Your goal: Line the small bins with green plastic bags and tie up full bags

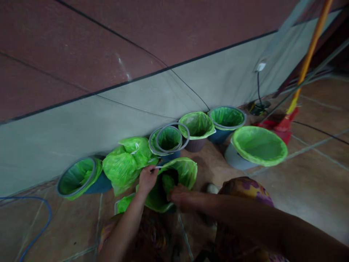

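While the bag [188, 170], set in a bin [172, 209] on the floor [77, 227], is pinched at its rim by the left hand [148, 179], the grip of the right hand [182, 197], at its mouth, cannot be told.

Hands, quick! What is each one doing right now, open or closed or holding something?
Left hand: closed, holding the edge of the green bag.
Right hand: at the bag's opening; fingers too dark to tell.
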Motion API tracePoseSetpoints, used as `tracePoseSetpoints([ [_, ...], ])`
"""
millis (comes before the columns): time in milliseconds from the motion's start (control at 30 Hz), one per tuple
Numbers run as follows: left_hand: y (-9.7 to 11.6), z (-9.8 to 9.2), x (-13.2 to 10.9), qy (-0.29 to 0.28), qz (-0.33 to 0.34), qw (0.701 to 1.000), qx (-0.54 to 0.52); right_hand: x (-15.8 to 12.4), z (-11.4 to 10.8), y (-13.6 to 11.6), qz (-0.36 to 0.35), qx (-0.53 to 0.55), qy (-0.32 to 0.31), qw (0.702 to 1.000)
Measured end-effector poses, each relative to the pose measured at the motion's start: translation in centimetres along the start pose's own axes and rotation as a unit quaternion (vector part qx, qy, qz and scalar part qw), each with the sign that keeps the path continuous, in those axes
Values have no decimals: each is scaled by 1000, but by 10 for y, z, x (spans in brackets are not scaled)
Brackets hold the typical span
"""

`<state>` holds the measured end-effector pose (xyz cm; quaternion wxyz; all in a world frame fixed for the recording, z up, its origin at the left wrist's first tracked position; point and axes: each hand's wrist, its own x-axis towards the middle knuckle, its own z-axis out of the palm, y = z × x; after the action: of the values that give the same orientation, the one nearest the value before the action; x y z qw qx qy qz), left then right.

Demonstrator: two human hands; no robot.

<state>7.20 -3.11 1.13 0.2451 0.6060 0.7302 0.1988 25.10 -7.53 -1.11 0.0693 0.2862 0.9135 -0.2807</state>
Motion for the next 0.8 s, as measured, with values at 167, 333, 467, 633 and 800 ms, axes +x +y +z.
tracePoseSetpoints([
  [167, 1, 0, -7, 0, -8, 1000, 12, 9, -6, 2, 17, -16, 13, 1000],
  [333, 0, -2, -13, -6, -10, 1000, -4, 10, -15, -2, 11, 9, 54, 998],
  [467, 1, -11, -16, 5, 5, 998, -65, 13, -24, 3, -22, 112, 102, 988],
  [633, 25, -35, -24, 35, 10, 970, -239, 12, -55, 12, -103, 344, 188, 914],
  [800, 47, -53, -33, 66, -15, 890, -450, 3, -89, 18, -107, 681, 235, 685],
])
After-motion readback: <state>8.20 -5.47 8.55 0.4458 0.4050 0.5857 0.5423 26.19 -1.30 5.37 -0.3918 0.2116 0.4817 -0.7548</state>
